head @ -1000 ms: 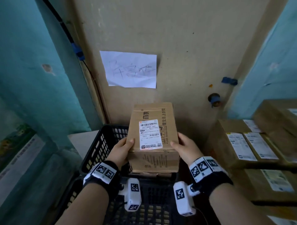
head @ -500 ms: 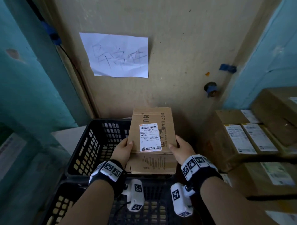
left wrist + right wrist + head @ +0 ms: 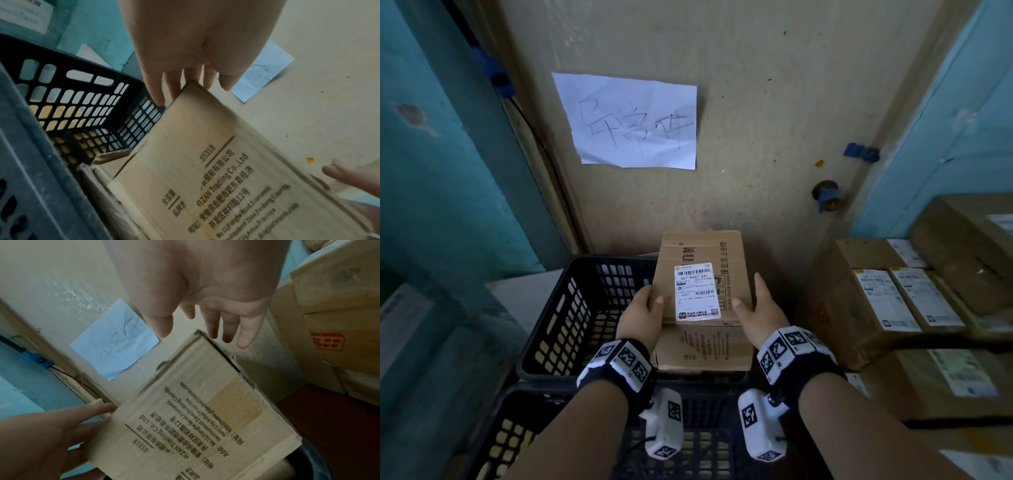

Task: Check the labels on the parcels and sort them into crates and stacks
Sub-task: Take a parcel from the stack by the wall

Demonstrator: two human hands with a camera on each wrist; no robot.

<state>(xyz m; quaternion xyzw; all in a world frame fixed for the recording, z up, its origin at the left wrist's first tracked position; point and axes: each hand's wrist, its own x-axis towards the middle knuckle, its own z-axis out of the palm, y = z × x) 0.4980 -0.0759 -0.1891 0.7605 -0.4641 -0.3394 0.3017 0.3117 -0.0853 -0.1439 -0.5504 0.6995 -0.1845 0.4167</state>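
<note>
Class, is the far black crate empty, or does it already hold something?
Not empty: the left wrist view shows brown cardboard lying inside the far black crate.

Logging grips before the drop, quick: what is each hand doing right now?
Left hand: grips the cardboard parcel by its left side, thumb on top.
Right hand: holds the parcel's right side, thumb on top.

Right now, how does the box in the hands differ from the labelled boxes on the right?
The held box is tilted over the black crate, gripped by the left hand and right hand; the stacked boxes lie flat, untouched. It looks narrower. Both are brown cardboard with white shipping labels.
</note>
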